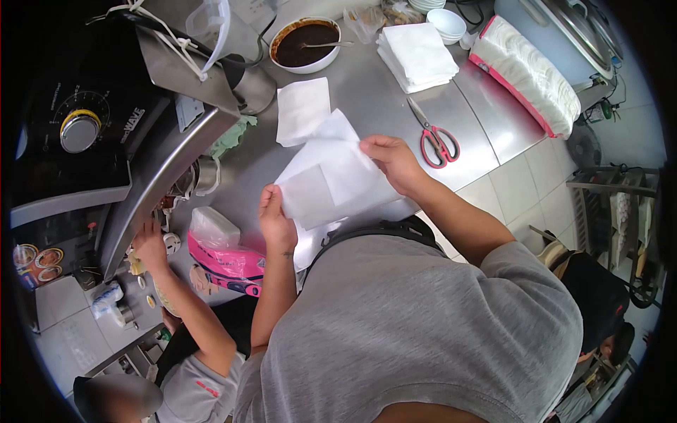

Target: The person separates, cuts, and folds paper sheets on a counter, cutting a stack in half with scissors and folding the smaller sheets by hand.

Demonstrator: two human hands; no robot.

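Both of my hands are on white paper sheets (337, 163) just above the steel counter. My left hand (277, 218) pinches the left edge, thumb and fingers together. At the upper right corner, my right hand (393, 163) grips the sheets between thumb and fingers. The sheets overlap at angles, and a greyish translucent piece (307, 196) lies at their lower left. Just beyond them a separate white sheet (303, 111) rests on the counter. Scissors with red and black handles (438, 146) lie to the right of my right hand.
A bowl of dark sauce (305, 46) with a spoon, a stack of white sheets (417, 58) and a tissue pack (525, 75) line the far side. A pink package (224, 262) sits lower left. A co-worker's arm (185, 299) reaches in at left, near a microwave (77, 106).
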